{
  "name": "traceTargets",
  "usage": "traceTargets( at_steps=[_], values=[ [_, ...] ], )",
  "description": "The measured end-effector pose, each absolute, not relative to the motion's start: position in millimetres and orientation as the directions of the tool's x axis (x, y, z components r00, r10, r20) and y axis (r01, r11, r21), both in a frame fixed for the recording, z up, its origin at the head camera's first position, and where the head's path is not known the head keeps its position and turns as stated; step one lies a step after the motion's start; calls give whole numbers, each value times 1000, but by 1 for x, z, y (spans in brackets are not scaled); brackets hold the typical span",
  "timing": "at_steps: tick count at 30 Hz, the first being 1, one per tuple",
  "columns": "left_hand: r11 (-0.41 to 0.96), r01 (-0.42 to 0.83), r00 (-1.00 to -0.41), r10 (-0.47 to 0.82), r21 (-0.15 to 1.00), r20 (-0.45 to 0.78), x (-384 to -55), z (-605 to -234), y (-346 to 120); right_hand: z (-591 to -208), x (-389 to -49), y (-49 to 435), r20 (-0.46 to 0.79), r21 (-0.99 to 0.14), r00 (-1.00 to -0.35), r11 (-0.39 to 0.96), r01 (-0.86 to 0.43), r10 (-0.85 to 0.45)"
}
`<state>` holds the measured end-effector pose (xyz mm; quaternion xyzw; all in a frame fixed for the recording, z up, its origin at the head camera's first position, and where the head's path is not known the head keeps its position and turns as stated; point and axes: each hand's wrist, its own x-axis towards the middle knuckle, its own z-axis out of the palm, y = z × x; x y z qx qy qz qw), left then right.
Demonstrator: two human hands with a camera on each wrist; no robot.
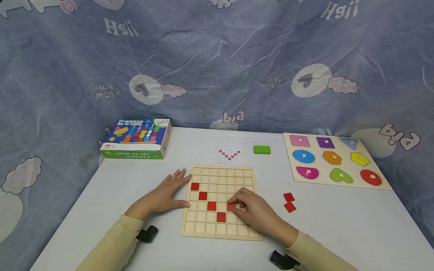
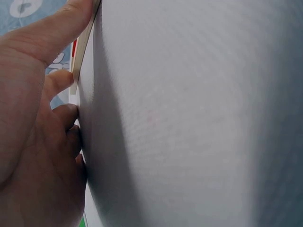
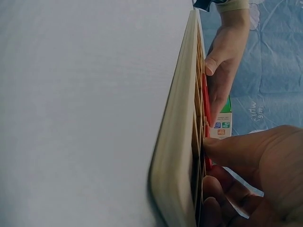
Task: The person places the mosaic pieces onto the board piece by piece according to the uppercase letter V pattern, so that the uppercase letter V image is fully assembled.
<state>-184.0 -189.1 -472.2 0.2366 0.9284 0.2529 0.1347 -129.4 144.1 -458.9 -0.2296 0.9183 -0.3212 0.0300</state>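
Note:
A wooden grid board [image 1: 203, 227] lies on the table between both hands. Several red square tiles sit in its cells, among them one red tile [image 1: 221, 217] low in a diagonal that runs down from the upper left. My right hand [image 1: 259, 212] is over the board's right half, its thumb and index finger pinching another red tile [image 1: 231, 207] at a cell. In the right wrist view its thumb [image 3: 227, 149] is right at the board's surface. My left hand [image 1: 166, 194] rests with fingers spread along the board's left edge, thumb and fingertips touching the frame.
Two loose red tiles [image 1: 289, 202] lie right of the board. Behind it are a pattern card [image 1: 229, 154] with a red V and a green block [image 1: 262, 150]. A boxed bead set [image 1: 135, 139] stands back left, a shape puzzle [image 1: 323, 180] back right.

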Motion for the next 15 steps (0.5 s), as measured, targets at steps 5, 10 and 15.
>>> traceTargets(
  at_steps=[5,10,15],
  values=[
    [757,377,-850,512,533,-126,-184,-473,-189,-458,-128,144,83,-602,-894,693,-397,-440],
    [755,377,-849,514,536,-127,-184,-472,-189,-456,-128,143,79,-595,-895,699,-396,-440],
    [757,376,-849,512,534,-128,-184,-472,-189,-456,-128,143,81,-592,-895,702,-397,-438]
  ],
)
